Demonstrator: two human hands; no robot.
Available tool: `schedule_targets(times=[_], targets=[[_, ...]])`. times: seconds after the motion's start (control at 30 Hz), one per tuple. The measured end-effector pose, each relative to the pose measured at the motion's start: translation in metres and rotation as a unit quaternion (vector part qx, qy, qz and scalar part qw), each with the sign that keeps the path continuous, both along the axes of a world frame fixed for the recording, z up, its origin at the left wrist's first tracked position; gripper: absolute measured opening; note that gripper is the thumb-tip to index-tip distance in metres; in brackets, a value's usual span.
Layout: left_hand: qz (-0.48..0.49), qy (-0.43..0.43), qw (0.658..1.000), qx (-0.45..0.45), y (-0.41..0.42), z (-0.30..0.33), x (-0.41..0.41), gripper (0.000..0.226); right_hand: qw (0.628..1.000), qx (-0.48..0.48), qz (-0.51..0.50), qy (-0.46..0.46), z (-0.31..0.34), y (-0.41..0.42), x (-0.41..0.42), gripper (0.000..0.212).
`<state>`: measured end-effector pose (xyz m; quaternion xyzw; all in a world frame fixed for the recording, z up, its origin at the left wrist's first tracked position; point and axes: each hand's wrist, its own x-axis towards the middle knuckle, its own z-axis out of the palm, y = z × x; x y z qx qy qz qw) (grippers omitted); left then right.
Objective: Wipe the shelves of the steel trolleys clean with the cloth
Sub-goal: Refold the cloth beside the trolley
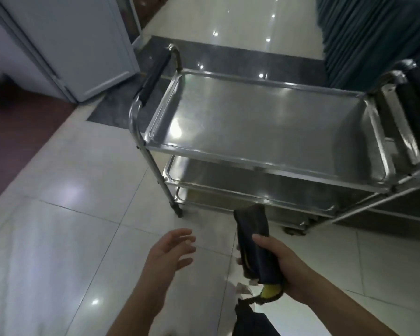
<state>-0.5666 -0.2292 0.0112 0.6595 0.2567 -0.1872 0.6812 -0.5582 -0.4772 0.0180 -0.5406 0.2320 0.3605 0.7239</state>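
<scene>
A folded dark cloth (254, 241) is gripped in the right hand (280, 259); the left hand (171, 249) is held loose and empty. The steel trolley (264, 122) stands ahead, untouched. Wiping seems about to begin: the cloth must be brought onto the top shelf (260, 141)

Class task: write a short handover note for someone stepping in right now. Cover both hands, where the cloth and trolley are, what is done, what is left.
Right hand grips the folded dark cloth, held above the floor. Left hand is open and holds nothing. The steel trolley stands just ahead; a second trolley shows at the right edge. The cloth touches no shelf; whether any shelf has been wiped cannot be told. Left: wipe the top shelf, then the lower ones.
</scene>
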Motion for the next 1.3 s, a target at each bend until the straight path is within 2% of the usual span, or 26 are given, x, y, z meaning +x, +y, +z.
schedule_targets(times=[0.1, 0.2, 0.23, 0.27, 0.33, 0.4, 0.5, 0.53, 0.6, 0.63, 0.7, 0.83, 0.97, 1.03, 1.2, 1.3], targets=[[-0.145, -0.074, 0.985, 0.06, 0.013, 0.012, -0.008, 0.036, 1.0, -0.01, 0.014, -0.011, 0.011, 0.007, -0.033, 0.071], [-0.322, -0.152, 0.927, 0.115, 0.036, 0.032, -0.022, 0.078, 0.995, 0.018, 0.095, 0.001, 0.026, 0.037, -0.065, 0.071], [-0.366, -0.174, 0.906, 0.121, 0.046, 0.04, -0.028, 0.086, 0.992, 0.036, 0.122, 0.001, 0.032, 0.052, -0.075, 0.069], [-0.403, -0.197, 0.886, 0.119, 0.061, 0.047, -0.034, 0.085, 0.988, 0.049, 0.149, -0.004, 0.037, 0.068, -0.084, 0.067], [-0.448, -0.224, 0.861, 0.091, 0.092, 0.057, -0.041, 0.06, 0.975, 0.077, 0.207, -0.022, 0.043, 0.101, -0.1, 0.065], [-0.439, -0.235, 0.866, 0.042, 0.124, 0.065, -0.052, 0.031, 0.962, 0.105, 0.25, -0.025, 0.051, 0.133, -0.109, 0.063], [-0.358, -0.248, 0.9, 0.032, 0.167, 0.071, -0.07, 0.021, 0.974, 0.085, 0.204, -0.045, 0.058, 0.174, -0.119, 0.06], [-0.33, -0.252, 0.909, 0.036, 0.18, 0.073, -0.072, 0.019, 0.977, 0.045, 0.188, -0.092, 0.06, 0.187, -0.119, 0.056], [-0.284, -0.254, 0.923, 0.044, 0.205, 0.073, -0.067, 0.015, 0.959, -0.071, 0.177, -0.208, 0.067, 0.214, -0.116, 0.04], [-0.264, -0.246, 0.932, 0.038, 0.216, 0.072, -0.062, 0.013, 0.949, -0.124, 0.158, -0.245, 0.068, 0.226, -0.112, 0.033], [-0.235, -0.219, 0.947, 0.019, 0.233, 0.07, -0.049, 0.012, 0.942, -0.161, 0.103, -0.276, 0.063, 0.247, -0.1, 0.03], [-0.248, -0.16, 0.955, 0.002, 0.264, 0.055, -0.006, 0.02, 0.949, -0.144, 0.049, -0.276, 0.047, 0.281, -0.064, 0.036], [-0.332, -0.082, 0.939, -0.038, 0.299, 0.028, 0.048, 0.038, 0.951, -0.146, 0.063, -0.266, 0.023, 0.304, -0.014, 0.036], [-0.336, -0.048, 0.939, -0.05, 0.318, 0.013, 0.075, 0.039, 0.956, -0.149, 0.069, -0.243, 0.011, 0.318, 0.018, 0.031], [-0.233, 0.011, 0.97, -0.075, 0.359, -0.009, 0.133, 0.038, 0.966, -0.17, 0.028, -0.193, -0.008, 0.36, 0.094, 0.018], [-0.181, 0.038, 0.977, -0.103, 0.378, -0.017, 0.16, 0.039, 0.957, -0.217, 0.035, -0.191, -0.014, 0.384, 0.128, 0.033]])
